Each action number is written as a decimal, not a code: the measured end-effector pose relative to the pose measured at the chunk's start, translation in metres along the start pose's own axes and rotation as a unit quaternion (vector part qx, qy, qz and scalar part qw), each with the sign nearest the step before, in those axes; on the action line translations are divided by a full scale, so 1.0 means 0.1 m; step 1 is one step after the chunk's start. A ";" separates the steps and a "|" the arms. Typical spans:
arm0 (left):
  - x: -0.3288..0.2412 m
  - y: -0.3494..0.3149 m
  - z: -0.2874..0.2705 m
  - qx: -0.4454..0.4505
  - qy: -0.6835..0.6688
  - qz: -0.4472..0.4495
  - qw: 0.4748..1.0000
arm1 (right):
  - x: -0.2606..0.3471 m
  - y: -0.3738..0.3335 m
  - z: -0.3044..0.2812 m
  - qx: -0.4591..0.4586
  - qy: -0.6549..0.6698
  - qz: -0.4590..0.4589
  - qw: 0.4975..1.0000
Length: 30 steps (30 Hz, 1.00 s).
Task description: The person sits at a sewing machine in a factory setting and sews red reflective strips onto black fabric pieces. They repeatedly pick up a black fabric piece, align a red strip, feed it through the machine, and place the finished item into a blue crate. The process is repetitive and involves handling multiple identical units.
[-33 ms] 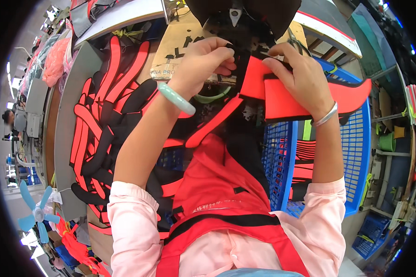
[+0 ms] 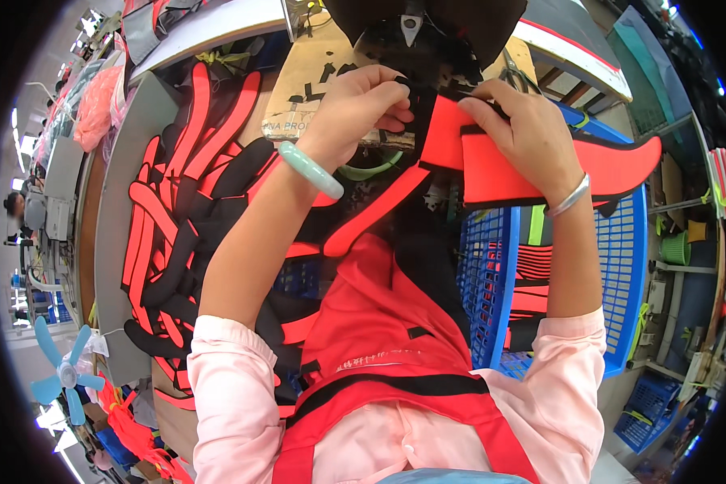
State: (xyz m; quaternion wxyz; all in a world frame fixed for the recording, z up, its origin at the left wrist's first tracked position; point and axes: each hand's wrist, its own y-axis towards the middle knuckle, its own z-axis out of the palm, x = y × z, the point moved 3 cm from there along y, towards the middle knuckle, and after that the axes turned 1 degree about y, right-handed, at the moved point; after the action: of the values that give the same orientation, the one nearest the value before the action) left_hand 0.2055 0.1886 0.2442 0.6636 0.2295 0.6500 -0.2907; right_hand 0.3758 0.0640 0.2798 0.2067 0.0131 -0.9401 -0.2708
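Note:
My left hand is at the dark machine, its fingers pinched together. Whatever lies between those fingertips is hidden against the black parts. My right hand is closed on the upper edge of an orange-red fabric piece with black edging, thumb on the near face. The piece spreads to the right behind my wrist, ending in a curved tip. An adjoining orange-red section lies between my hands. From it a narrow rounded strip hangs down to the left, toward my red apron.
Black and orange-red strips pile up in a grey-sided bin at my left. On my right stands a blue plastic basket holding more pieces. Black scraps litter the wooden tabletop, and scissors lie near its right end.
My right hand has shifted very slightly, and the curved tip of the fabric has swung a little to the right. My left hand stays almost where it was.

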 end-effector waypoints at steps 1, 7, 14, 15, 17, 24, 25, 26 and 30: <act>0.04 0.05 0.01 -0.003 0.007 -0.010 1.000 | -0.05 0.04 0.02 0.022 -0.025 0.009 0.999; 0.17 0.28 -0.10 0.009 -0.126 -0.052 0.991 | -0.24 0.22 0.15 0.049 -0.006 0.016 0.999; 0.19 0.44 -0.13 -0.026 -0.125 -0.041 0.991 | -0.35 0.35 0.22 0.064 0.057 0.052 0.995; 0.19 0.47 -0.13 -0.029 -0.140 -0.048 0.989 | -0.35 0.37 0.23 0.071 0.063 0.062 0.994; 0.20 0.51 -0.12 -0.031 -0.160 -0.057 0.985 | -0.39 0.41 0.24 0.070 0.064 0.064 0.993; 0.15 0.57 -0.12 -0.028 -0.176 -0.043 0.983 | -0.46 0.47 0.26 0.051 0.085 0.054 0.994; 0.14 0.59 -0.11 -0.029 -0.176 -0.039 0.983 | -0.49 0.50 0.25 0.056 0.072 0.047 0.995; 0.15 0.62 -0.12 -0.030 -0.175 -0.044 0.983 | -0.52 0.52 0.25 0.057 0.070 0.051 0.995; 0.19 0.67 -0.12 -0.039 -0.200 -0.053 0.978 | -0.54 0.55 0.28 0.059 0.067 0.058 0.994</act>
State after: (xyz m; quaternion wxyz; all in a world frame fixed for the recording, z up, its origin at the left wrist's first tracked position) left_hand 0.2427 0.2437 0.2193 0.7721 0.1059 0.5264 -0.3398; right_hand 0.4192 0.1321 0.2655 0.2837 -0.0113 -0.9376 -0.2007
